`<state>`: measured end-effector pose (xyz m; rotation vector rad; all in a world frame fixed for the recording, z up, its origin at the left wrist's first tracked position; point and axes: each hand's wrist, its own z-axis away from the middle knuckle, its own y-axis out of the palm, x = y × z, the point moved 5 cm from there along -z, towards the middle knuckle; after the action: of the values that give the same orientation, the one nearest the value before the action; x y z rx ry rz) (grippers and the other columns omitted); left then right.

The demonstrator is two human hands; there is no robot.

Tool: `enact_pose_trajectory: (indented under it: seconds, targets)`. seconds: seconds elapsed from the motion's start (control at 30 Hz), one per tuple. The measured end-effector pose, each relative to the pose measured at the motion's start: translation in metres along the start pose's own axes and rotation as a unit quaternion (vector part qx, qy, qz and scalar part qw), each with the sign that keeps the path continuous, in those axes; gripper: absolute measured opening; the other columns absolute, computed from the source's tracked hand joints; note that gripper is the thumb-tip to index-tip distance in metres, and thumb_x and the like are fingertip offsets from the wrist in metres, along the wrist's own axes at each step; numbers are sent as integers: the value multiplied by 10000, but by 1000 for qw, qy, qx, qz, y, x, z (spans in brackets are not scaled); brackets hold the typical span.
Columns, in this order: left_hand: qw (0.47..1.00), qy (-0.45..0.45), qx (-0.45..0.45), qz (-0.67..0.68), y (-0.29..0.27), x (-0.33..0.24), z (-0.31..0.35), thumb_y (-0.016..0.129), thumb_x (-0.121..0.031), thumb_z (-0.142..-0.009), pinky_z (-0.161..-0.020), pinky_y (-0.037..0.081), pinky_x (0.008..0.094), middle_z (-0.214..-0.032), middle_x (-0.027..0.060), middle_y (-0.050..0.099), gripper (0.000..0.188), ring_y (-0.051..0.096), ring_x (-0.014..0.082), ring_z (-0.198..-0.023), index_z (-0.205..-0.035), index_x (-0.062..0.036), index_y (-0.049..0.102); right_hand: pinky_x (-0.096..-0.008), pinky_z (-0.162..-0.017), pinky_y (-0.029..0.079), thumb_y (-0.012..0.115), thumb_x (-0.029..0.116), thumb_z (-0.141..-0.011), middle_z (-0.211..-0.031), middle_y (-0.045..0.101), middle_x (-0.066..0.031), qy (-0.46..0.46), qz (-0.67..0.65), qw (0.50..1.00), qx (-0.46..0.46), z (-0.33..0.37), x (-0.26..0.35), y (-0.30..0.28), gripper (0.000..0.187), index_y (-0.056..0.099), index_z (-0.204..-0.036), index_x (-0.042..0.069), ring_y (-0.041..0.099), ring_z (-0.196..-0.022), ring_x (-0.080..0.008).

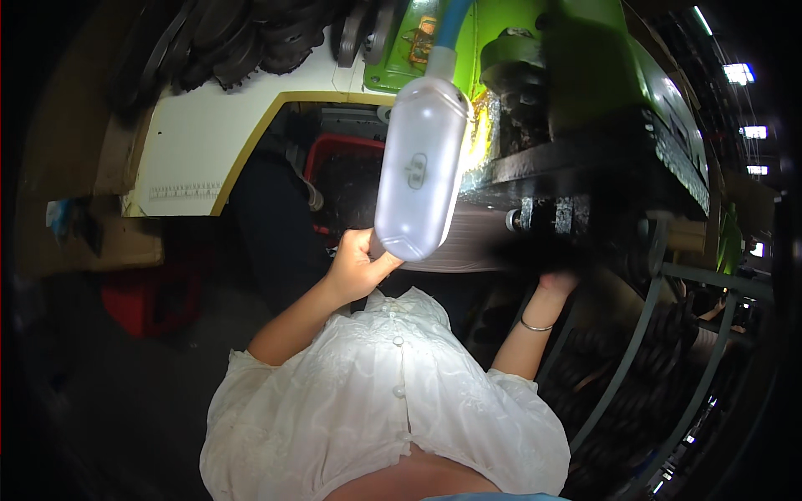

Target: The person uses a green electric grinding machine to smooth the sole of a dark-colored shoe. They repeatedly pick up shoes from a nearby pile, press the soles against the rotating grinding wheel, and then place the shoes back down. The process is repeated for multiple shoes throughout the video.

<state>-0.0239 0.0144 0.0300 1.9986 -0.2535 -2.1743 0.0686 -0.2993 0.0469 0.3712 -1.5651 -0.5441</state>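
My left hand (pixel 359 265) is closed, thumb stretched to the right, just below a translucent lamp cover (pixel 422 171). Its fingertips and whatever they hold are hidden behind the cover. To the right, my right hand (pixel 558 282) is smeared by motion. A dark, blurred object (pixel 535 253) covers its fingers and appears to be in its grip; its kind cannot be made out. Both hands are in front of a green machine (pixel 589 58), whose black lower part (pixel 585 163) sits beyond the right hand.
Dark shoe soles (pixel 217 37) are heaped on the white tabletop (pixel 192 125) at the far left. Beneath the machine stands a red crate (pixel 334 146) of dark pieces. A red stool (pixel 150 296) is at lower left. Green metal rails (pixel 626 355) rise on the right.
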Motion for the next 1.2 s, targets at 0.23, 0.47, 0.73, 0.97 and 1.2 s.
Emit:
enact_pose_trajectory:
  seconds: [0.23,0.47,0.73,0.97,1.2]
  targets:
    - [999,-18,-35,3,-15,-5,15,594,-153,-838,-525,413,198,-708,14,583,197,513,45,-614,-919,27,591,-338,-849,430,622,230,-789,-1053,545,-92,-23,-36,999,-2,4,-12,23,449,480,-1142,-9,539,-945,-212]
    - [998,-51,-36,11,-22,8,17,578,-108,-843,-632,499,224,-882,61,598,265,570,89,-730,-1057,35,516,-347,-853,418,586,253,-736,-1038,543,-143,-53,-79,990,106,0,3,64,528,452,-1150,-46,534,-947,-240]
    - [995,-74,-56,18,-51,35,39,547,-89,-842,-601,491,222,-910,73,579,300,561,104,-729,-1104,44,483,-343,-837,436,507,173,-673,-1017,551,-177,-26,-60,992,108,-9,-25,93,493,450,-1102,-63,550,-924,-259]
    - [992,-50,-115,11,-103,10,66,561,-167,-805,-525,444,217,-892,90,594,391,555,113,-660,-1116,58,487,-330,-845,416,489,220,-666,-1016,538,-173,-2,-79,997,23,41,-71,118,512,445,-1095,-56,532,-941,-241]
    - [987,-56,-152,-17,-141,24,70,564,-84,-743,-714,456,266,-884,66,606,301,568,139,-774,-1013,48,553,-268,-800,417,505,158,-682,-1012,527,-110,3,-19,992,127,61,-82,156,531,413,-1158,-58,519,-894,-160]
